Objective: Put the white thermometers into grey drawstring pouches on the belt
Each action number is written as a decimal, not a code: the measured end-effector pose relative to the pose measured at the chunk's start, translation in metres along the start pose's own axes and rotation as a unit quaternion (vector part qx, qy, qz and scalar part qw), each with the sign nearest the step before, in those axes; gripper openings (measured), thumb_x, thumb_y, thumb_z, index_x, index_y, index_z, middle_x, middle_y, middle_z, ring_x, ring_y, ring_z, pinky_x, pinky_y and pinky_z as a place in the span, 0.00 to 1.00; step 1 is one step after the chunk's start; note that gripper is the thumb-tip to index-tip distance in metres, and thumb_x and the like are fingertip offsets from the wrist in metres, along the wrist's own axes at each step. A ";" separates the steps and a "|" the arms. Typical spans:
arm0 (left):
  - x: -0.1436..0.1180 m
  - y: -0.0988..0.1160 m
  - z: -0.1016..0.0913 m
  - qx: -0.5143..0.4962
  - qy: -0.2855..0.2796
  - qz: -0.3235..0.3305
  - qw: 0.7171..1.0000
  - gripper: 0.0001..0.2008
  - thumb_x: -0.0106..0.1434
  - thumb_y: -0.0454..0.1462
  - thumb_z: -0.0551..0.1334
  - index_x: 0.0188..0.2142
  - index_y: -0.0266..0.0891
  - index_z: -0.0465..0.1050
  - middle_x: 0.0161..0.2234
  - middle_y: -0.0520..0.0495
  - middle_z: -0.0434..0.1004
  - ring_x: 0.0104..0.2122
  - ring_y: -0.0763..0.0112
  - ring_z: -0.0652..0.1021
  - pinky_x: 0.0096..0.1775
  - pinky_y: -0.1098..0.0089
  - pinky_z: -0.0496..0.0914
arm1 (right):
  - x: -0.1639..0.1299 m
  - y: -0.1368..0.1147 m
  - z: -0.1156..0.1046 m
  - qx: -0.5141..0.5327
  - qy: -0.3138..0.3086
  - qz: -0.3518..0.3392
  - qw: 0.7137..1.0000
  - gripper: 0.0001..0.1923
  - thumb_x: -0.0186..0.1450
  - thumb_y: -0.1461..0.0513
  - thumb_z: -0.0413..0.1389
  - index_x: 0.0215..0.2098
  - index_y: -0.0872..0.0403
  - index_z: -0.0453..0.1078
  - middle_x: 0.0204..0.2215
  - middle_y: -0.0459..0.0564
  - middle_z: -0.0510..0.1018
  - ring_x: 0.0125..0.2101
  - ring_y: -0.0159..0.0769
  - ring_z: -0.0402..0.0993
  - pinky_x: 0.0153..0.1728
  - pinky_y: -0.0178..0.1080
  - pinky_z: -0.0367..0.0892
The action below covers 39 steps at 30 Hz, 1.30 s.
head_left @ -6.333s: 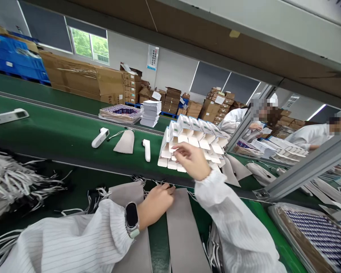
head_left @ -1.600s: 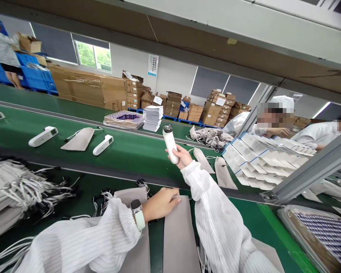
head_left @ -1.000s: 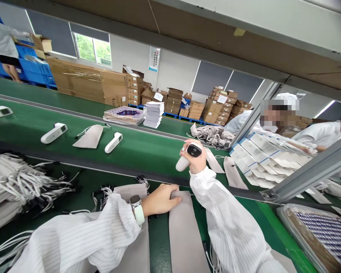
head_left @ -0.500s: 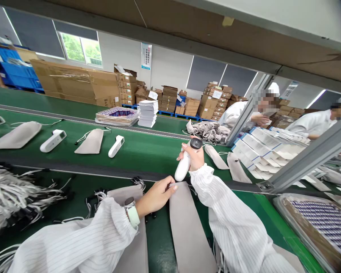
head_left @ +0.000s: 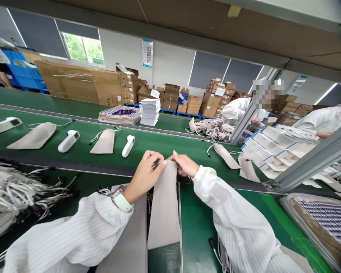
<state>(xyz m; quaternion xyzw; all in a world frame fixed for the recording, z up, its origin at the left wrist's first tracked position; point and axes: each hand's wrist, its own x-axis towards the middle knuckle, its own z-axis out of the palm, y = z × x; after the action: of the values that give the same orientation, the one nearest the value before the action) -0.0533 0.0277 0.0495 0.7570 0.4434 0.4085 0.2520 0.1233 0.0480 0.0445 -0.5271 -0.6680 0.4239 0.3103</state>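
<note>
At the centre of the frame, the left hand (head_left: 143, 175) and the right hand (head_left: 185, 165) are meeting at the top edge of a grey pouch (head_left: 165, 204), lifted off the green table (head_left: 199, 227). Fingers of both hands are pinching the pouch mouth; what the right hand encloses cannot be told. To do this well, the mouth wants holding wide and taut, with the cords kept out of the opening. A 2nd pouch (head_left: 130, 239) is lying just left. On the belt (head_left: 82, 151) above, 2 white devices (head_left: 128, 146) (head_left: 69, 141) are lying beside more pouches (head_left: 104, 141). A cord pile (head_left: 22, 189) is sitting at left, white boxes (head_left: 275, 142) at right, near co-workers in white. A metal post (head_left: 312, 161) is crossing the right side.
</note>
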 end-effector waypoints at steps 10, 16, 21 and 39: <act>-0.011 0.052 -0.021 -0.227 -0.102 -0.109 0.962 0.14 0.59 0.44 0.50 0.24 0.38 0.63 0.15 0.58 0.53 0.13 0.82 0.54 0.17 0.78 0.49 | 0.007 0.017 -0.046 0.079 0.099 -0.009 0.992 0.27 0.57 0.45 0.41 0.46 0.54 0.60 0.15 0.41 0.69 0.10 0.23 0.50 0.12 0.28 0.50; -0.005 0.038 -0.017 -0.223 -0.008 -0.056 0.973 0.14 0.61 0.45 0.50 0.29 0.38 0.65 0.19 0.56 0.59 0.17 0.80 0.62 0.19 0.78 0.57 | 0.002 -0.007 0.024 0.055 -0.154 -0.184 0.969 0.28 0.43 0.59 0.62 0.42 0.54 0.63 0.33 0.45 0.72 0.31 0.30 0.68 0.35 0.35 0.64; -0.010 0.035 -0.040 0.089 -0.032 0.052 0.994 0.14 0.62 0.42 0.49 0.44 0.43 0.64 0.45 0.48 0.66 0.42 0.67 0.69 0.41 0.67 0.64 | 0.020 0.017 -0.022 -0.084 0.295 0.058 0.950 0.32 0.46 0.55 0.58 0.48 0.54 0.56 0.40 0.53 0.70 0.39 0.41 0.68 0.40 0.43 0.62; -0.081 0.014 0.039 0.460 -0.138 0.218 0.850 0.23 0.64 0.38 0.45 0.58 0.35 0.46 0.58 0.37 0.50 0.57 0.57 0.53 0.54 0.58 0.51 | 0.034 0.089 -0.100 -0.309 0.469 0.199 0.803 0.29 0.55 0.63 0.50 0.55 0.53 0.52 0.46 0.64 0.63 0.45 0.54 0.60 0.40 0.51 0.55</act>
<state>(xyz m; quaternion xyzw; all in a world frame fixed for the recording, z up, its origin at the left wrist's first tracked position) -0.0366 -0.0507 0.0069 0.9119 0.3652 0.0935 -0.1620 0.2403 0.1122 0.0083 -0.8510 -0.4170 -0.0518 0.3151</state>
